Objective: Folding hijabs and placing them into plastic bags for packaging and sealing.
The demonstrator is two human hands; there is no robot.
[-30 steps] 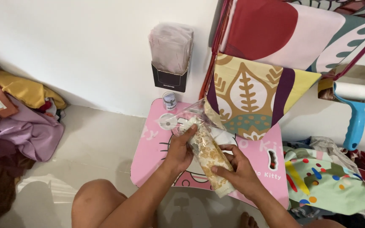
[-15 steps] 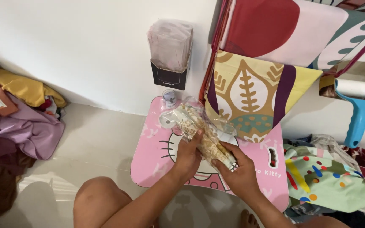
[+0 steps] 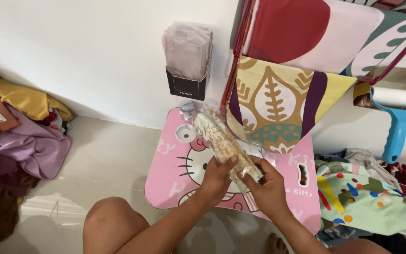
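Note:
Both my hands hold a long clear plastic bag [image 3: 222, 138] with a rolled beige patterned cloth inside, tilted up toward the wall over a small pink cartoon-cat table [image 3: 170, 181]. My left hand [image 3: 218, 178] grips the bag's lower middle. My right hand [image 3: 269, 188] holds its near end. The bag's far end reaches close to a small jar [image 3: 187, 108] at the table's back edge.
A black holder with clear bags [image 3: 187, 56] hangs on the white wall. A rack with colourful patterned cloths [image 3: 283, 89] stands to the right, beside a blue lint roller [image 3: 394, 122]. Clothes are heaped at left [image 3: 19, 131] and right [image 3: 363, 197]. My knee [image 3: 111, 226] is below.
The bag has been raised and stretched out longer toward the wall. My hands have slid down to its near end.

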